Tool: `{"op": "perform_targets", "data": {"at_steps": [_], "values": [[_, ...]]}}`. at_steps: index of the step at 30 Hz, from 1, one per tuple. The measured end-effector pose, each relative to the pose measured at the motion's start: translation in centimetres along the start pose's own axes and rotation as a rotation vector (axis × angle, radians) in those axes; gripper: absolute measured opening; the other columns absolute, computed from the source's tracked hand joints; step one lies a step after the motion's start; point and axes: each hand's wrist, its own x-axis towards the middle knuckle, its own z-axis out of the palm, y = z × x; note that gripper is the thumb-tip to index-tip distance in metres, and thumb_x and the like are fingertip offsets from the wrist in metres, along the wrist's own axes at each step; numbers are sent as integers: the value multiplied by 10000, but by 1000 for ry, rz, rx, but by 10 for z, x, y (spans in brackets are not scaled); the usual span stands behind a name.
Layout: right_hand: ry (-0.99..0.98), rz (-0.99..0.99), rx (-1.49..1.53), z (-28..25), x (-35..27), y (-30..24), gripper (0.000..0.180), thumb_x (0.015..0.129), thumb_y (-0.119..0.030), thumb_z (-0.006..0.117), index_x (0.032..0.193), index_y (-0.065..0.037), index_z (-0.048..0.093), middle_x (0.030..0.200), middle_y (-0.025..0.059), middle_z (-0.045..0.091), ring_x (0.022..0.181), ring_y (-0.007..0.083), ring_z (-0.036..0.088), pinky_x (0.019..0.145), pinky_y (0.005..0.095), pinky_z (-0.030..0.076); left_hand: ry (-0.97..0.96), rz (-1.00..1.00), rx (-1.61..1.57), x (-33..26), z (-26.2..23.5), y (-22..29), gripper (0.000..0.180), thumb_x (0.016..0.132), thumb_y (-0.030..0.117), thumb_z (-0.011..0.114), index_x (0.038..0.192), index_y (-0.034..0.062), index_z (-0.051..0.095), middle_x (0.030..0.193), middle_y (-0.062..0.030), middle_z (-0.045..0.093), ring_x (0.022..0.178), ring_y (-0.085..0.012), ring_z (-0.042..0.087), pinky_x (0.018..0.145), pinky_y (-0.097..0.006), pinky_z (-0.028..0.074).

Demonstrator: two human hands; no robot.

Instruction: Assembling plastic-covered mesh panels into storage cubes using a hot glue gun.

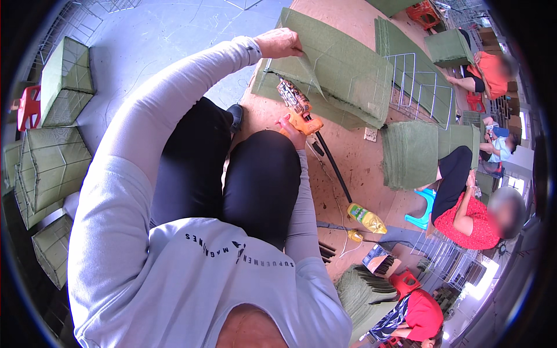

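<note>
My left hand [279, 43] reaches far forward and pinches the edge of a thin green fabric sheet [310, 72], lifting a flap of it. Beneath lies a large green fabric-covered panel [348, 64], with thin wire showing near its near-left corner. My right hand [294, 133], beside my right knee, is closed around the handle of an orange glue gun [307, 124]. Patterned wrapping covers the gun's front [293, 96], and its nozzle points at the panel's near edge. From the gun's rear a long black stick [335, 168] slants down toward the floor.
Green fabric-covered wire boxes [67, 81] and a red stool [29, 108] stand at left. At right are a white wire frame [415, 87], stacked green sheets [409, 153], a yellow-green bottle [366, 217] and a blue stool [422, 210]. Several people sit working along the right.
</note>
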Motion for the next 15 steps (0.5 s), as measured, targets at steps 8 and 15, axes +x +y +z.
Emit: {"op": "perform_targets", "data": {"at_steps": [8, 15], "values": [[10, -18, 15, -6, -1, 2, 73, 834, -34, 622, 892, -35, 578, 824, 60, 644, 769, 154, 622, 738, 271, 478, 1, 2, -9, 1, 1, 0, 210, 875, 187, 608, 976, 27, 701, 847, -157, 688, 768, -301, 663, 737, -363, 519], [49, 22, 34, -7, -7, 1, 35, 860, -56, 591, 881, -50, 564, 830, 30, 623, 734, 111, 576, 693, 243, 444, 11, 18, -19, 1, 2, 0, 205, 873, 182, 607, 981, 33, 698, 849, -161, 682, 765, -307, 657, 734, -370, 516]]}}
